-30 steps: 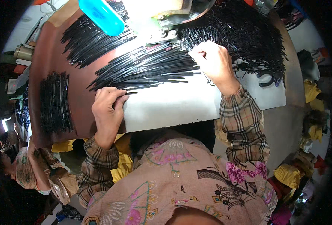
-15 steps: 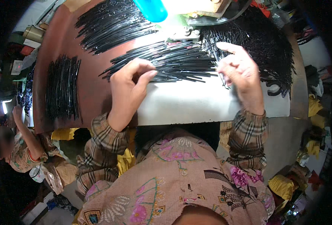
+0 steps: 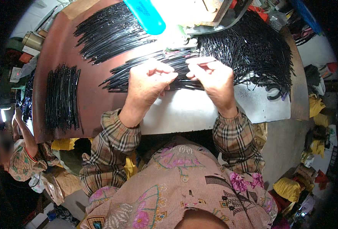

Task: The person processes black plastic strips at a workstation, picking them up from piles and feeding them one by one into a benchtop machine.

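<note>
My left hand [image 3: 147, 82] hovers over the left part of a pile of thin black strips [image 3: 117, 78], its thumb and fingers pinched together. Over the right part of that pile is my right hand [image 3: 215, 79], thumb and index fingertip also drawn together. The two pinches face each other a short gap apart. Anything between the fingertips is too small to make out. Just beyond the hands stands the brightly lit metal foot area [image 3: 182, 45] of what looks like a sewing machine, with a blue rounded part [image 3: 146, 17] to its left.
More black strips lie in a far-left heap [image 3: 108, 34], a neat bundle [image 3: 62, 97] at left and a large tangled heap [image 3: 249, 49] at right. A dark curved piece [image 3: 274, 93] rests on the white board [image 3: 176, 114]. Another person [image 3: 25, 156] sits at far left.
My right hand has moved left, from near the tangled heap toward my left hand. My left hand has shifted slightly right and its fingers have closed up. The view has shifted a little.
</note>
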Tool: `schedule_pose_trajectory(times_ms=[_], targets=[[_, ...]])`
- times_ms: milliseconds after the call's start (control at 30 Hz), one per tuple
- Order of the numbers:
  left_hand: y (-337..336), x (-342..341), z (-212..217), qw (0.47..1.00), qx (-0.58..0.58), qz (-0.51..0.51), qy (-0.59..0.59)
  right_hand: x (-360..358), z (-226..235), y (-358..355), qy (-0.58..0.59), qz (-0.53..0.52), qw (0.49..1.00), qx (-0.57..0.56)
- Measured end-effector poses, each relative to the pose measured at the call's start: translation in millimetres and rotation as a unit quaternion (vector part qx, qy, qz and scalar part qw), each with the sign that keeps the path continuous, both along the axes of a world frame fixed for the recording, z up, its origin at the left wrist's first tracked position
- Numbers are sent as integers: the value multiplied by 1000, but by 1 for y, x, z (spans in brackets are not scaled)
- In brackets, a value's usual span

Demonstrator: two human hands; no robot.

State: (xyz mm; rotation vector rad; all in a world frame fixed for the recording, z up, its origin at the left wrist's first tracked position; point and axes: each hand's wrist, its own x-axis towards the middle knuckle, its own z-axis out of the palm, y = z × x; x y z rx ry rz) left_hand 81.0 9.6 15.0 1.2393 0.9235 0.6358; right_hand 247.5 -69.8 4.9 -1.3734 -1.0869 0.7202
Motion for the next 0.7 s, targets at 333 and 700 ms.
schedule_pose_trajectory(times_ms=[333, 700], targets=[[-4, 5, 7, 994, 35, 31, -94, -1, -3, 1, -182, -11, 982, 52], [19, 20, 5, 988, 153, -29, 10, 25, 13, -4, 48, 178, 974, -132]])
